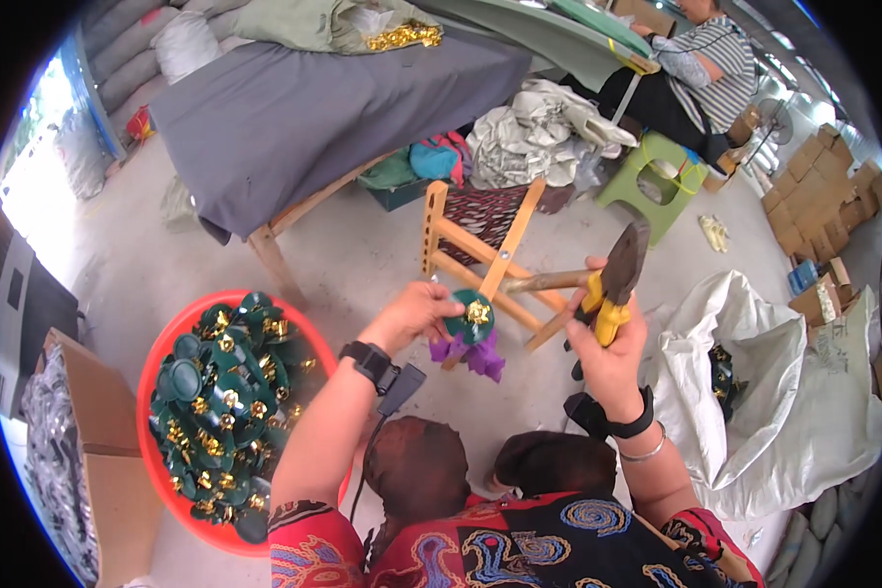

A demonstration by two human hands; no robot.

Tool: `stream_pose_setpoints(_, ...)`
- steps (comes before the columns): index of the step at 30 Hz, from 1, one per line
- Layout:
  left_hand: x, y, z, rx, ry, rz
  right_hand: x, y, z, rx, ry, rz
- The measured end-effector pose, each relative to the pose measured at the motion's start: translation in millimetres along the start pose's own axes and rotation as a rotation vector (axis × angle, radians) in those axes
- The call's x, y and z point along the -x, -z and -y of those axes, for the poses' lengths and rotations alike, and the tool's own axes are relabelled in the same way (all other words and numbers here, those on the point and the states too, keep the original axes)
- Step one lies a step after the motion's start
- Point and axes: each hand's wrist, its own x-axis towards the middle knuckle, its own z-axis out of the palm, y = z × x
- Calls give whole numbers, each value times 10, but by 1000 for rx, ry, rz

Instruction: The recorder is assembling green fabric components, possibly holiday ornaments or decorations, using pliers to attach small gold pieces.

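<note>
My left hand (414,312) pinches the edge of a round green disc (472,318) with a shiny gold piece at its middle. Just below the disc hangs or lies something purple and crumpled (485,361); whether it touches the disc I cannot tell. In my right hand (612,363) is a pair of pliers (625,269) with yellow grips, its dark jaws pointing up. The pliers stand apart from the disc. Left of my left forearm, a red-orange basin (147,421) holds many similar green discs with gold pieces.
A wooden folding stool (505,250) stands ahead of my hands. Beyond are a grey-covered table (333,118) and a green plastic stool (657,181) near a seated person (701,69). An open white sack (676,382) lies at right, a cardboard box (118,510) at left.
</note>
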Motion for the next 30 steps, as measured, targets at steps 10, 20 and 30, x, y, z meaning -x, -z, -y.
stream_pose_setpoints(10,-368,-180,247,-54,189,-97,-152,-217,-222,321,122,411)
stream_pose_setpoints(20,-199,-368,210,-661,-700,-348,-259,-366,-337,331,178,494)
stream_pose_setpoints(30,-191,-434,351,-683,-646,-262,-579,295,462,808,378,303)
